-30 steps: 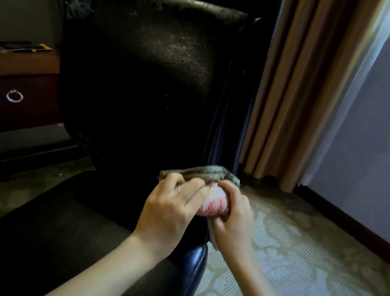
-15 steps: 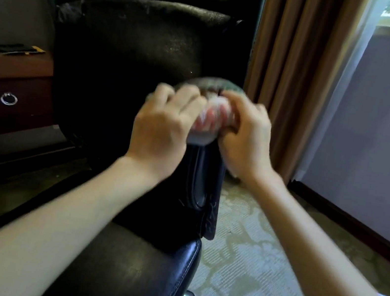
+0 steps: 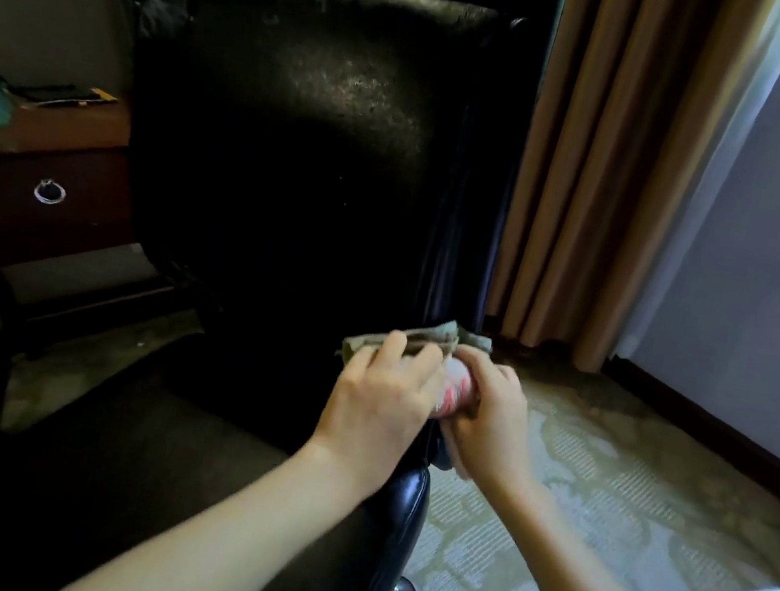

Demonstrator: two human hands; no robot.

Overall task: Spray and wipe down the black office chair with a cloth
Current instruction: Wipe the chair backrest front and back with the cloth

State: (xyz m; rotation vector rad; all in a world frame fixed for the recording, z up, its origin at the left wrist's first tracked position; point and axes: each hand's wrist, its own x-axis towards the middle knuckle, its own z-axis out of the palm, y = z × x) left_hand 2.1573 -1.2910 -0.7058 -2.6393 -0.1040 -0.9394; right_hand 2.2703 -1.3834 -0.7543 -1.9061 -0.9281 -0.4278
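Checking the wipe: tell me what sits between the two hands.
Head view: the cloth, folded over the chair back edge, lies between the left hand and the right hand.

No wording, label or number is showing legibly anywhere. Red marks on the pale part of the cloth (image 3: pixel 456 395) are showing only as blurred stripes, and the flat item (image 3: pixel 63 94) on the desk (image 3: pixel 67 131) is lying too dim to read.

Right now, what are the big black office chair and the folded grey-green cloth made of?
The black office chair looks like leather or faux leather: glossy highlights, speckled wear on the backrest. The folded grey-green cloth looks like soft matte fabric, creased and layered, with a pink-and-white part; its fibre can't be told.
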